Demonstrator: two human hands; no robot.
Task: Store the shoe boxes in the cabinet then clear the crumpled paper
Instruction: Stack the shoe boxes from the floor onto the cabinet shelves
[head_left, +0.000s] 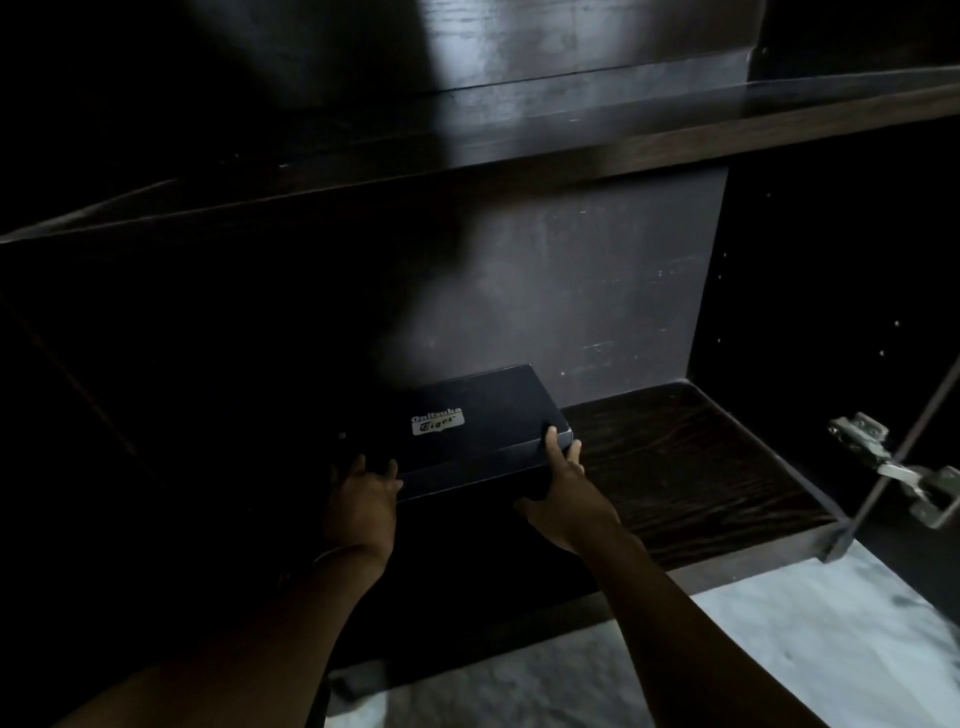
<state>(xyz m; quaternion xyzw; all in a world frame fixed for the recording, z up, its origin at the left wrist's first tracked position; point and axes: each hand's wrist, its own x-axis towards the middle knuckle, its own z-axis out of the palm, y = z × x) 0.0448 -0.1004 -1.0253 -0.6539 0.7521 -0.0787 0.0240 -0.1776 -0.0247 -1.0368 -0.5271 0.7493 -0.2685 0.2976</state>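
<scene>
A black shoe box (483, 421) with a silver logo on its lid sits on the bottom shelf (691, 467) of a dark wooden cabinet, toward the left of the lit part. Both my hands grip its near end. My left hand (363, 499) holds the near left corner. My right hand (566, 493) holds the near right corner, fingers over the lid edge and thumb on the front face. What lies under or left of the box is lost in shadow. No crumpled paper is in view.
An upper shelf (571, 150) spans the cabinet above the box. A metal door hinge (893, 467) sticks out at the right edge. Pale marble floor (779, 649) lies in front of the cabinet. The cabinet's left side is too dark to read.
</scene>
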